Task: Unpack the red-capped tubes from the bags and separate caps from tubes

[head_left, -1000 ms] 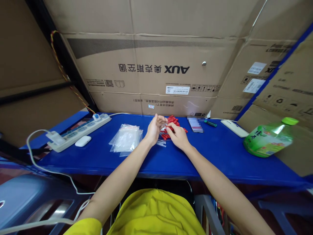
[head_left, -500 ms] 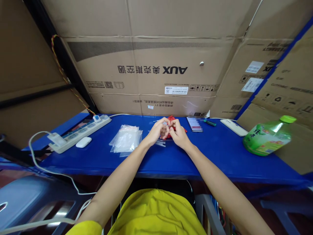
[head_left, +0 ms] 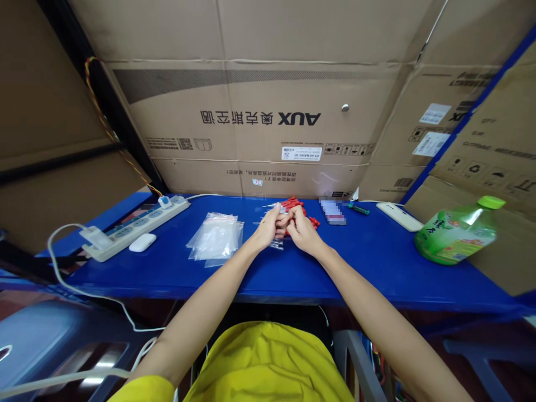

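Observation:
My left hand [head_left: 269, 228] and my right hand [head_left: 302, 230] meet over the middle of the blue table [head_left: 368, 262], fingers curled and pinched together. Between them they grip a small clear plastic bag [head_left: 274, 208] and small red pieces. A heap of the same red pieces [head_left: 298, 206] lies just behind my fingers. A few clear bags [head_left: 276, 244] lie under my left wrist. A stack of empty clear bags [head_left: 216, 238] sits to the left of my left hand.
A white power strip [head_left: 138, 223] with a cable and a white earbud case [head_left: 142, 242] lie at the left. A phone [head_left: 333, 212], a green-handled tool [head_left: 359, 209], a white remote [head_left: 400, 217] and a green bottle [head_left: 454, 234] on its side lie at the right. Cardboard boxes [head_left: 268, 111] wall the back.
My hands came together from slightly apart; the left hand turned from palm-up to closed against the right. Both now pinch at the same spot above the red heap.

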`<state>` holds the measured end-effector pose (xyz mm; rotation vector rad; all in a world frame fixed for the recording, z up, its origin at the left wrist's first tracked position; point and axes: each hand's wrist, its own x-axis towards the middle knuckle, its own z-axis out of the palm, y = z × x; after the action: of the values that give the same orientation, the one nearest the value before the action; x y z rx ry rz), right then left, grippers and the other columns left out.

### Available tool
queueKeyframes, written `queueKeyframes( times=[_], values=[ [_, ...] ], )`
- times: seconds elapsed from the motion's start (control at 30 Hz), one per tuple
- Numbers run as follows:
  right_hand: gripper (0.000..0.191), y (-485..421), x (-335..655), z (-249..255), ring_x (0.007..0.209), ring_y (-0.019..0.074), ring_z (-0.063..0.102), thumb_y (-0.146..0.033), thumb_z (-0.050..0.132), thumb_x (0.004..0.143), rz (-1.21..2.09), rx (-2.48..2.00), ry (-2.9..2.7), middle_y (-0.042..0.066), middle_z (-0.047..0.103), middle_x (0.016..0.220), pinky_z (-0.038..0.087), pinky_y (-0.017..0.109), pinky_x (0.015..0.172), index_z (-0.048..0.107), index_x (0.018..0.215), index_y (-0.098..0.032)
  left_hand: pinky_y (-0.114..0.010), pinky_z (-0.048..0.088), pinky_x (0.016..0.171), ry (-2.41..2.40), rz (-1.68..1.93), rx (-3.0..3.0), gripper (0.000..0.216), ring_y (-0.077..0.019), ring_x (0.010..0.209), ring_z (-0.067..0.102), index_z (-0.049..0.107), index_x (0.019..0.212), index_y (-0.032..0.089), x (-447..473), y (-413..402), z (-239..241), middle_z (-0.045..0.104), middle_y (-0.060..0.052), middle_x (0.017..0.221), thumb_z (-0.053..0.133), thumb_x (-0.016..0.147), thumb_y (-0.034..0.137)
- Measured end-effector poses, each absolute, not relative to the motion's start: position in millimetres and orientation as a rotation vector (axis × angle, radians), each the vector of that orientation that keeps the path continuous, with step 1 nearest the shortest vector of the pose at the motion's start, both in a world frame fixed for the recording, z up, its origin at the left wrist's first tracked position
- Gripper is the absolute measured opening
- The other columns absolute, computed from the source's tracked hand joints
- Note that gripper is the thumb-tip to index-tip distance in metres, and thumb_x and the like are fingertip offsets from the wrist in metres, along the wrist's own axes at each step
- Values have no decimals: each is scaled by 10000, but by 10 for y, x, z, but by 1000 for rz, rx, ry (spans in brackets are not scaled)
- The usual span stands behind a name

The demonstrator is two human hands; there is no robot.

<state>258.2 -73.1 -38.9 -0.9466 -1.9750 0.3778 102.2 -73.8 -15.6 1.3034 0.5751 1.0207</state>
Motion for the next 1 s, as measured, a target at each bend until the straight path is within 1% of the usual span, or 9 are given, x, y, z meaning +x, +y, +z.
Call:
queueKeyframes(
  times=[0.13,0.27,0.5,0.6,0.73,0.8,0.9,0.97,1.0],
  values=[
    [91,-741,2571,-373,626,194,492,-217,397,916,355,-951,-1984,-15,498,751,369,302,624,338,968,-263,-206,102,459,565,1062,1313,729,-43,458,110,256,576,224,1022,-760,-143,149,84,549,531,839,846],
    [112,-741,2592,-363,649,204,489,-202,404,898,345,-938,-2013,-9,499,749,381,311,649,339,966,-263,-206,105,461,567,1077,1317,722,-45,458,113,264,567,222,1021,-762,-153,154,82,539,552,844,824],
    [172,-738,2594,-343,645,197,470,-163,397,844,361,-915,-2002,-11,481,775,383,309,651,314,953,-268,-208,117,445,531,1119,1299,695,-51,437,124,240,555,238,1065,-713,-218,193,74,475,500,876,797],
    [156,-739,2586,-347,656,193,473,-165,395,861,389,-898,-1974,-17,479,772,388,306,661,317,948,-268,-217,132,441,511,1136,1230,676,-61,418,140,236,553,239,1096,-709,-227,203,68,454,468,913,762],
    [50,-734,2611,-333,724,187,537,-231,401,945,457,-891,-1923,3,548,848,431,306,716,367,969,-258,-243,134,459,567,1125,1314,667,-78,437,137,261,542,240,1049,-729,-230,208,63,464,449,945,737],
    [46,-716,2649,-317,788,193,585,-257,417,967,506,-862,-1956,21,601,900,457,315,770,430,1009,-242,-262,139,488,618,1121,1526,645,-90,464,164,322,527,225,986,-745,-225,254,47,484,522,951,669],
    [118,-667,2724,-296,886,212,627,-252,431,972,515,-807,-2067,52,666,955,468,334,846,540,1002,-220,-291,183,542,686,1125,1839,552,-111,494,246,420,511,203,897,-759,-203,339,23,499,646,940,466],
    [162,-636,2771,-283,908,218,628,-261,433,983,492,-797,-2133,63,676,952,462,337,859,586,963,-212,-302,211,571,719,1112,1979,504,-122,500,286,447,508,204,863,-753,-186,361,21,497,659,933,373],
    [180,-627,2790,-275,898,216,622,-272,434,993,484,-802,-2159,63,672,940,459,333,852,598,950,-210,-306,219,580,732,1098,2045,498,-127,500,296,444,511,206,854,-745,-182,361,22,498,639,943,359]
  ],
)
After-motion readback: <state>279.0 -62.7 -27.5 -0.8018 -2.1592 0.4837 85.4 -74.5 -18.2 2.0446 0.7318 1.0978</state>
